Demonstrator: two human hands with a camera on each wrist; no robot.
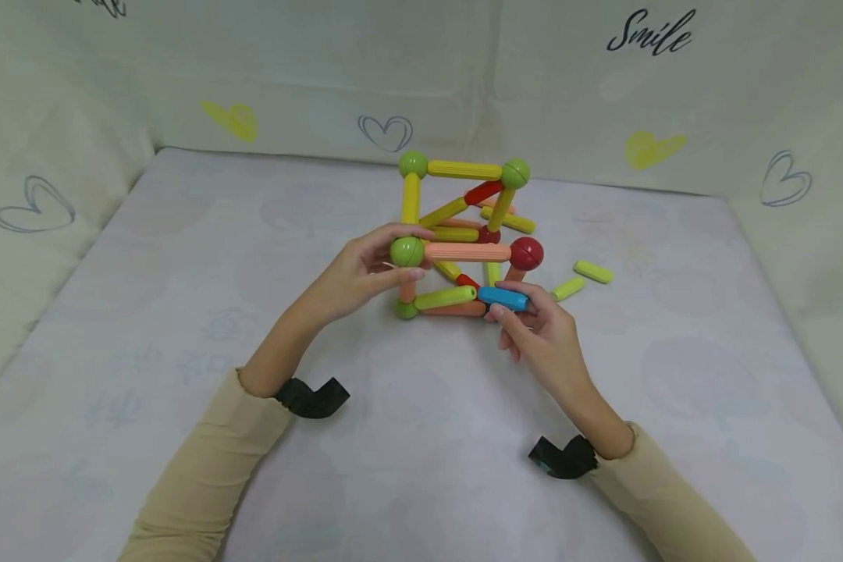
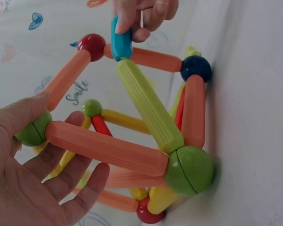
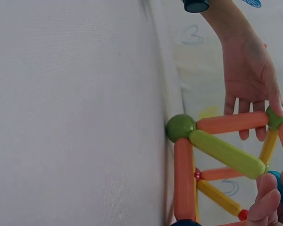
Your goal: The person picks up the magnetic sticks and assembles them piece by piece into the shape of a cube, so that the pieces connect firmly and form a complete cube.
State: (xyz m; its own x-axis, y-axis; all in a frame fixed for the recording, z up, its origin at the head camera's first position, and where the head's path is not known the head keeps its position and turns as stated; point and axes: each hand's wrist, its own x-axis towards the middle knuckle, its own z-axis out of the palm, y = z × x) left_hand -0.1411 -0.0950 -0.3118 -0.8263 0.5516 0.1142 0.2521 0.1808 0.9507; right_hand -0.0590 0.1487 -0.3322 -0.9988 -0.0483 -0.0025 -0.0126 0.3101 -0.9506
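A frame of magnetic sticks and balls stands on the table. My left hand (image 1: 347,273) holds it by the green ball (image 1: 407,252) at its upper front left corner, the thumb and fingers on either side. Between thumb and fingers, my right hand (image 1: 548,336) pinches a short blue stick (image 1: 503,299). The blue stick's end meets the free end of a lime green stick (image 2: 148,103), which slants up from the lower green ball (image 2: 189,170). An orange stick (image 1: 467,252) joins the held ball to a red ball (image 1: 527,254). A dark blue ball (image 2: 196,68) forms the lower right corner.
Two loose lime green sticks, one farther out (image 1: 593,272) and one nearer (image 1: 569,289), lie right of the frame. A yellow stick (image 1: 509,219) lies behind it. The white table (image 1: 407,445) ends at a pale cloth backdrop (image 1: 309,70).
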